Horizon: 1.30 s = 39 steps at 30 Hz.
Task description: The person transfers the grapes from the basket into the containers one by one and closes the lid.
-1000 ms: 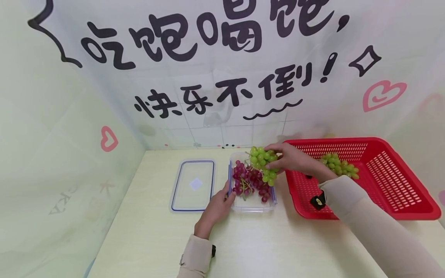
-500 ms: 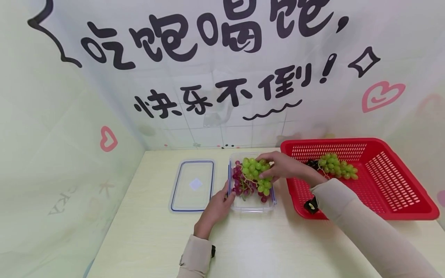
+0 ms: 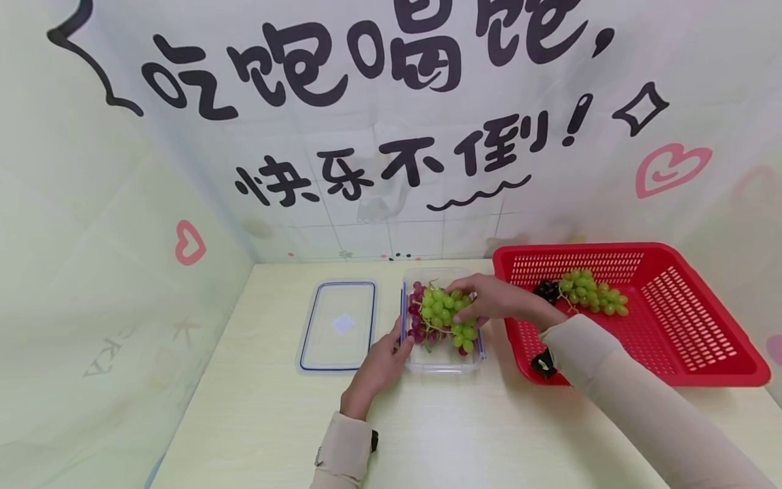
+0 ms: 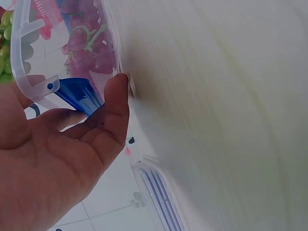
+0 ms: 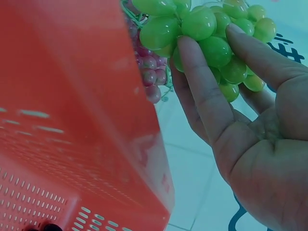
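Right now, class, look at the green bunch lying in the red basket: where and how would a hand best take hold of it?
Probably across the middle of the green bunch, from above and the near side. It lies sideways near the back wall of the red basket, which hampers reaching from behind, and the dark bunch crowds its left end.

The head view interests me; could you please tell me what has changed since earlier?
The right hand, holding the green grapes, has moved left and down, bringing them over the red grapes in the clear box. More of the dark bunch in the red basket shows. The left hand still holds the box; lid and basket stayed put.
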Available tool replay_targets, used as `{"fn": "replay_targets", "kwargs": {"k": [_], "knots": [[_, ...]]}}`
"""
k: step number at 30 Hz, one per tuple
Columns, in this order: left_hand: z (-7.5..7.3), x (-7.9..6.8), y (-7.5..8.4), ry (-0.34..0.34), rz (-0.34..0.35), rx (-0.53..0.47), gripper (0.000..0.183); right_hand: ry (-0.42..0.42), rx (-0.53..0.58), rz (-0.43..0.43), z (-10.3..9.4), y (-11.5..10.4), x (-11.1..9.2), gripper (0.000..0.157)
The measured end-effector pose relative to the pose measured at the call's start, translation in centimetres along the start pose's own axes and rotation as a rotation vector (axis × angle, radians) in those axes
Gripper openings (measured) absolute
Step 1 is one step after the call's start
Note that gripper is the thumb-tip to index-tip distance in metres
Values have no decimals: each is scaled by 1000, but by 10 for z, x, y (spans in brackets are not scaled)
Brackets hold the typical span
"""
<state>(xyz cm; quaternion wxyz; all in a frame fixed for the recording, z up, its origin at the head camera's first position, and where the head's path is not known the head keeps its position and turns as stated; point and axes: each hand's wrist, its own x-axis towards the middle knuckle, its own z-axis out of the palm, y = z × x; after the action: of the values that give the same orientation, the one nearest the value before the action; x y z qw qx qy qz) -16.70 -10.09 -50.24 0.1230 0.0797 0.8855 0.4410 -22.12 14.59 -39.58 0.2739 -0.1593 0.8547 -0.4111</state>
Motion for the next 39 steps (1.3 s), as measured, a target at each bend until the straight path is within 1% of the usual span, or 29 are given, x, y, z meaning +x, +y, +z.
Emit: {"fn": "replay_targets", "kwargs": {"k": [8, 12, 15, 23, 25, 29, 36, 39], "knots": [[-1, 2, 0, -4, -6, 0, 63, -19, -29, 23, 2, 3, 2, 50], [-1, 3, 0, -2, -7, -1, 63, -36, -34, 11, 4, 2, 2, 50], [-1, 3, 0, 3, -13, 3, 63, -47, -44, 4, 4, 2, 3, 48], [0, 4, -3, 0, -10, 3, 63, -59, -51, 45, 7, 1, 4, 37], [0, 4, -4, -1, -3, 3, 63, -62, -52, 51, 8, 1, 4, 37], [0, 3, -5, -4, 11, 3, 63, -77, -51, 47, 9, 1, 3, 37], [0, 2, -5, -11, 10, 2, 66, -100, -57, -17, 9, 3, 2, 33], [0, 2, -5, -10, 9, 1, 66, -98, -54, -11, 9, 3, 2, 32]]}}
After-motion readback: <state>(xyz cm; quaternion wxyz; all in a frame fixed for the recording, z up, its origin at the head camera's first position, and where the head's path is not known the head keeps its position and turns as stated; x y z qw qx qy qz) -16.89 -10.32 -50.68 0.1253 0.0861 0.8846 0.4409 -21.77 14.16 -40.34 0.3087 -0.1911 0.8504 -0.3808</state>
